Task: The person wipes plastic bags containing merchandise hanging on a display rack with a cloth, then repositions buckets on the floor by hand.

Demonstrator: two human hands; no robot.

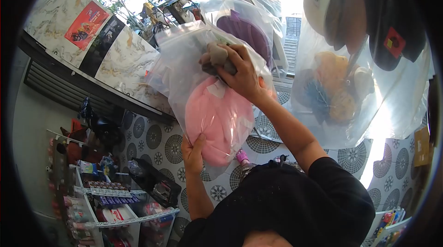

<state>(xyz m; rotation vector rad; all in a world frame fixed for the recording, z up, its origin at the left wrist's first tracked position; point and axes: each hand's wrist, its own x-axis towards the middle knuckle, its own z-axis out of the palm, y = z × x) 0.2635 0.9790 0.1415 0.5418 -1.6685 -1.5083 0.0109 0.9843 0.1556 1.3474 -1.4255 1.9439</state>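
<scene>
A clear plastic bag (177, 57) with a soft pink item (214, 117) inside hangs in front of me. My left hand (194, 154) grips the bag's lower left edge, the thumb over the plastic. Higher up, my right hand (240, 71) is closed on a crumpled grey-brown cloth (216, 58) and lies against the upper part of the bag. Behind it, a purple item (244, 34) shows in another clear bag.
Caps (348, 11) and a large bag with stuffed toys (334, 85) hang at the right. A marble-patterned counter (134, 60) stands at the left. Shelves of small goods (115, 201) are at lower left, above patterned floor tiles (173, 149).
</scene>
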